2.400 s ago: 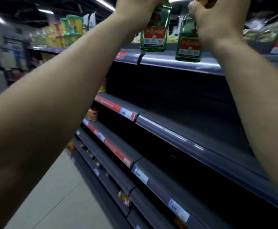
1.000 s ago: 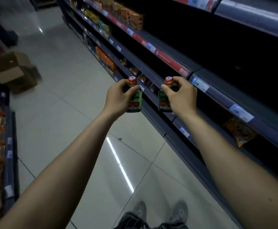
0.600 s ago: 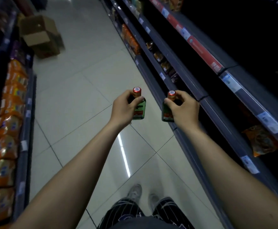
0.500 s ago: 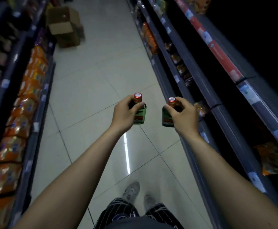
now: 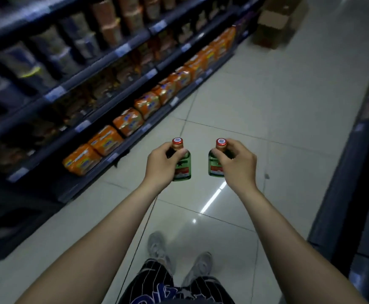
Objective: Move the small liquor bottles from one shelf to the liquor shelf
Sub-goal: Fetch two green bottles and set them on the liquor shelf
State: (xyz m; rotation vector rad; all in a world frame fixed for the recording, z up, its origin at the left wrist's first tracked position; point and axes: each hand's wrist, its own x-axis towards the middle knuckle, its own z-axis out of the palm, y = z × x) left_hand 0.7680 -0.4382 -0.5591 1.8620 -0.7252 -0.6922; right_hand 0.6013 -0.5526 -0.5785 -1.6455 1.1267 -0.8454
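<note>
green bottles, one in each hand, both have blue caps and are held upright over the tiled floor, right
Not quite: the caps are red, not blue. The head view shows the left hand holding the left bottle and the right hand the right bottle, both upright over the tiled floor.

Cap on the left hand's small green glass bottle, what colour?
The round bottle cap is red, clearest in head view.

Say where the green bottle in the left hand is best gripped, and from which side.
Take the shoulder below the neck, from the left, as the left hand does: the green bottle is upright, narrow there, red cap clear.
</note>
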